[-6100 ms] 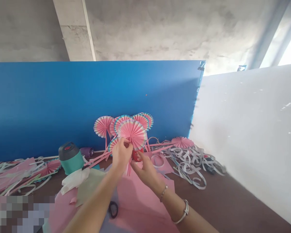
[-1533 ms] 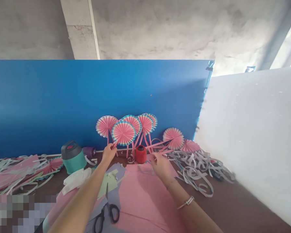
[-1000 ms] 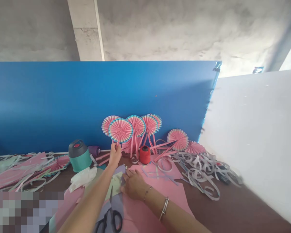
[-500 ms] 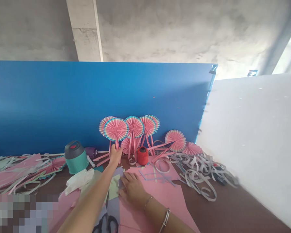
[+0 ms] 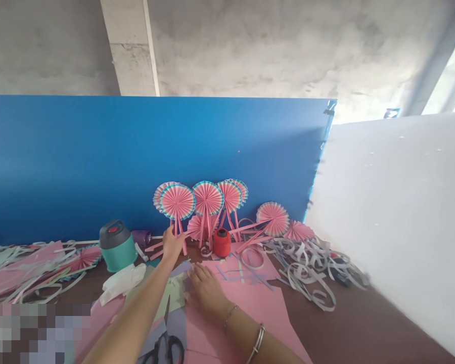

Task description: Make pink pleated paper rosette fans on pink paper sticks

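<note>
Blue partition (image 5: 136, 162) filling the background, and now shifted left past the red spool (image 5: 222, 243) since the earlier view: blue-edged pleated paper fan (image 5: 177, 201), left of centre. Reaching up to its handle with left hand (image 5: 172, 245), fingers narrowly parted; can't tell whether pinching. Now resting right hand (image 5: 207, 293), open and palm-down, on pink paper (image 5: 246, 308), lower centre.

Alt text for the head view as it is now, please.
A person's left hand touches the sticks of a round pink paper fan by a blue panel, while the right hand rests on paper sheets beside black-handled scissors.
</note>
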Tool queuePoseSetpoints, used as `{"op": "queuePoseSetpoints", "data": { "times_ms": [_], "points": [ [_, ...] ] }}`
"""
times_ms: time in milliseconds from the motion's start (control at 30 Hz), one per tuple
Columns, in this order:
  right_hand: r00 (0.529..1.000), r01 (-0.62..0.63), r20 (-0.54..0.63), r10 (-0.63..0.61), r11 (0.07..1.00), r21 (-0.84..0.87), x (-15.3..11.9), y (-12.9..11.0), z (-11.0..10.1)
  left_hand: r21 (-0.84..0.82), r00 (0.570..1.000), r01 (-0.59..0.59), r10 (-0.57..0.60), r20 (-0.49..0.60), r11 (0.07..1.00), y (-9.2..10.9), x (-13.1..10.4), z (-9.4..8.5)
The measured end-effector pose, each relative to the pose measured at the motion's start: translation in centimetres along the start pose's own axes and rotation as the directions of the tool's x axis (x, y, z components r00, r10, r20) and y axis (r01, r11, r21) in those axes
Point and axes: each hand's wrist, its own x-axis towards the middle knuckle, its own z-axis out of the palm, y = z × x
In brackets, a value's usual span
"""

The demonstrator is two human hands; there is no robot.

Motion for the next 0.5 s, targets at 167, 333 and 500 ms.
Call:
{"op": "queuePoseSetpoints", "data": {
  "times_ms": [167, 333, 500],
  "points": [
    [0.984, -0.056, -0.157, 0.087, 0.979, 0.194, 0.9, 0.0, -2.1, -0.001, 1.000, -0.026, 0.026, -0.015, 1.000, -0.1, 0.0, -0.5],
    [0.828, -0.251, -0.154, 0.540, 0.601, 0.759, 2.5, 2.7, -7.3, -0.025, 0.993, -0.075, 0.073, -0.090, 0.997, 0.1, -0.8, -1.8],
    [0.777, -0.349, -0.104, 0.621, 0.563, 0.749, 2.2, 6.4, -12.3, -0.073, 0.976, -0.207, 0.212, 0.056, 0.976, 1.0, -3.6, -3.0]
  ]
}}
